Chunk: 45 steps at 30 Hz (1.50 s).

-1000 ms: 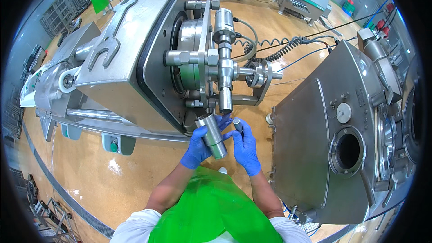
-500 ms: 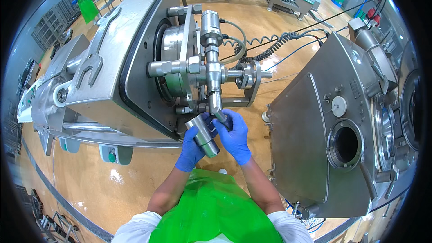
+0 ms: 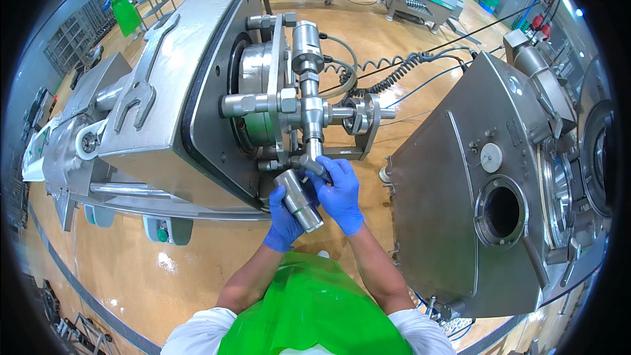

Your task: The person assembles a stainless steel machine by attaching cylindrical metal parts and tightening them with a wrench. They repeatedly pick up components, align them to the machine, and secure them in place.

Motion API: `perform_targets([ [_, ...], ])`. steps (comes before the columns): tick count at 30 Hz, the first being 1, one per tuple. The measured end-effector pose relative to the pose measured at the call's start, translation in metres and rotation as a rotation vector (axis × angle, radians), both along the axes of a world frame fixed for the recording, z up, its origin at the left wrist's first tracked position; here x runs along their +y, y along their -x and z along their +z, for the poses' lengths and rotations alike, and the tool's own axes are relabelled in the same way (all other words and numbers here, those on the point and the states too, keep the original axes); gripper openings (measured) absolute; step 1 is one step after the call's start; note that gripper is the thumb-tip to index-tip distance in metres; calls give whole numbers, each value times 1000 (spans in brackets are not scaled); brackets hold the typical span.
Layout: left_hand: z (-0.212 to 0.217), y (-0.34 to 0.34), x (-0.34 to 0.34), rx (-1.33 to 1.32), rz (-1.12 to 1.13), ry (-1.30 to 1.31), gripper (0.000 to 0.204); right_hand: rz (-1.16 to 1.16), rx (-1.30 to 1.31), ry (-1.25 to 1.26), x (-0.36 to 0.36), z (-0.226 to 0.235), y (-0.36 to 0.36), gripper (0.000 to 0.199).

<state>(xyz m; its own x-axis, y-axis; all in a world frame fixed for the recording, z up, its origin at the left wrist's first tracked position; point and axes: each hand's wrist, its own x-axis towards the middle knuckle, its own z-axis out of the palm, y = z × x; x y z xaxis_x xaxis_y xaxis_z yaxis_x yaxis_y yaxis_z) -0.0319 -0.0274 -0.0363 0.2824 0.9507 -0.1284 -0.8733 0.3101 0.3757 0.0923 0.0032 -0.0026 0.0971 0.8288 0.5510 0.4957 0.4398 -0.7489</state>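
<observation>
Nearest the camera, above the green plastic apron (image 3: 315, 309), both blue-gloved hands have moved up and in against the machine since a second ago. Then they held the part clear below the pipework; now it sits right under the lower end of the vertical fitting, which suggests the piece is being offered up to, or worked at, that joint.

The left hand (image 3: 284, 220) is curled shut around the short, polished stainless steel cylinder (image 3: 300, 200) from below and the left. The cylinder lies tilted, its open, ringed end pointing down toward the person and its upper end tucked against the small angled steel elbow (image 3: 314, 165). The right hand (image 3: 340, 192) is closed over that elbow and the cylinder's upper end, fingers wrapped on top.

Just beyond, the vertical steel pipe assembly with hexagonal nuts (image 3: 309, 92) crosses a horizontal steel shaft on the round front of the large grey stainless steel machine housing (image 3: 177, 92). Farther right stands a stainless steel cabinet with a round port (image 3: 473, 197), on the glossy tan floor (image 3: 190, 269).
</observation>
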Motion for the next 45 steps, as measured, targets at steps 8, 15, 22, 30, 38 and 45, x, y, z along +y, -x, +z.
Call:
perform_targets([
  [8, 8, -1, 5, -20, 26, -12, 69, -8, 25, -10, -22, 0, -10, 30],
  [15, 4, -4, 10, -71, -19, -48, 71, 100, -197, -305, -26, -51, -26, 36],
  [22, 4, 4, 9, -31, -70, -70, 72, 142, -180, -339, -27, -51, -21, 35],
  [30, 1, 2, 7, -95, -55, -27, 70, 13, -178, -247, -14, -57, -12, 34],
  [38, 1, 7, 5, -76, -72, -73, 69, 85, -102, -302, -16, -39, -15, 27],
  [45, 3, 1, 9, -83, -64, -77, 73, 21, -193, -160, -6, -50, -14, 24],
])
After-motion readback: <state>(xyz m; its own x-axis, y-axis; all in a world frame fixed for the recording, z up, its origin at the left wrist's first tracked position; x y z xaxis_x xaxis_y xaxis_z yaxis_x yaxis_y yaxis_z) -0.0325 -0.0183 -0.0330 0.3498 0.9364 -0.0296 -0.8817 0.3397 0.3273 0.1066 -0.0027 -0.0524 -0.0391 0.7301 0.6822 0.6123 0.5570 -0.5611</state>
